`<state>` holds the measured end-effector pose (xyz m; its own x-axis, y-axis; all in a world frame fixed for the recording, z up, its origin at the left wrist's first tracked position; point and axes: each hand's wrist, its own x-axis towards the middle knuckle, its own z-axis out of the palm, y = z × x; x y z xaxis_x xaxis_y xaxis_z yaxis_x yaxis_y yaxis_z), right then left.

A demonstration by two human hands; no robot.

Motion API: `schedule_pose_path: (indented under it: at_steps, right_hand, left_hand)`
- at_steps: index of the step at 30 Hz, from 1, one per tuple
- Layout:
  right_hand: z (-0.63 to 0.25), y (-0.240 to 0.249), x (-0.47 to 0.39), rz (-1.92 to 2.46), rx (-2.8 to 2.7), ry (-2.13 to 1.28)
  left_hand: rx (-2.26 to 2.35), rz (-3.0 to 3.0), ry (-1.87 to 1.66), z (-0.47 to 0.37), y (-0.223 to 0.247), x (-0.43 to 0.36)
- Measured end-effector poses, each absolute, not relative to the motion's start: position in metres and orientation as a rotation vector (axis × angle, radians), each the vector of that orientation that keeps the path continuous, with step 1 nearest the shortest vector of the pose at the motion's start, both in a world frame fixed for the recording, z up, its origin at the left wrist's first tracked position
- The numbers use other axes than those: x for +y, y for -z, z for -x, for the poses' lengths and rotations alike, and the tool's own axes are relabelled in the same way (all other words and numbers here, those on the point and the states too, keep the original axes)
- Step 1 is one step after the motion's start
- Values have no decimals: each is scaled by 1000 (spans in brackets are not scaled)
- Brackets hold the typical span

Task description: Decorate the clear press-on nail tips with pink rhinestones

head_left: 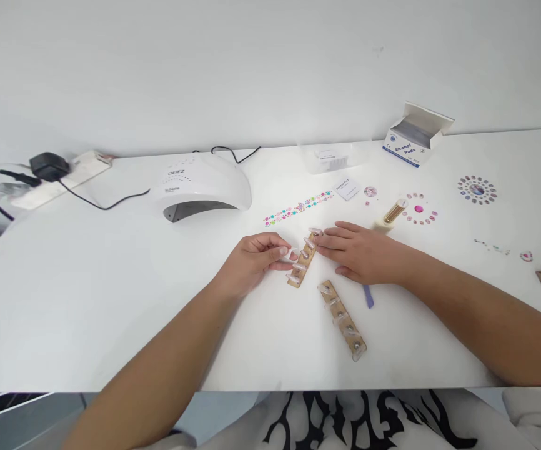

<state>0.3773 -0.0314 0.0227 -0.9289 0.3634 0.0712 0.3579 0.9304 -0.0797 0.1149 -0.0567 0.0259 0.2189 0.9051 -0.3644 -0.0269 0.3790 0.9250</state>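
My left hand (258,257) pinches a small white wipe (292,254) between thumb and fingers. It is at the left side of a wooden nail stand (305,259) that carries several clear nail tips. My right hand (367,253) lies palm down at the stand's upper right, fingers stretched out, the fingertips at the nail tips. Nearer my body lies a second wooden nail stand (343,322) with several clear nail tips. A purple stick (368,297) pokes out below my right hand. Just behind that hand stands a bottle with a gold cap (395,211), its lower part partly hidden.
A white nail lamp (207,181) stands at the left, near a power strip (64,181) with cables. Toward the back are flower stickers (298,209), an alcohol pad packet (347,189), a clear container (329,159) and an open alcohol pads box (411,140). Gem stickers (477,190) lie right.
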Motion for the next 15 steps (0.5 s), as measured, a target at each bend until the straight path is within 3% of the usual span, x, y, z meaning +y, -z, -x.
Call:
schedule_pose_path:
  at_steps: [15]
  right_hand:
    - [-375, -20, -31, 583, -3003, -136]
  left_hand:
    - [1128, -1787, -881, -128, -23, -33]
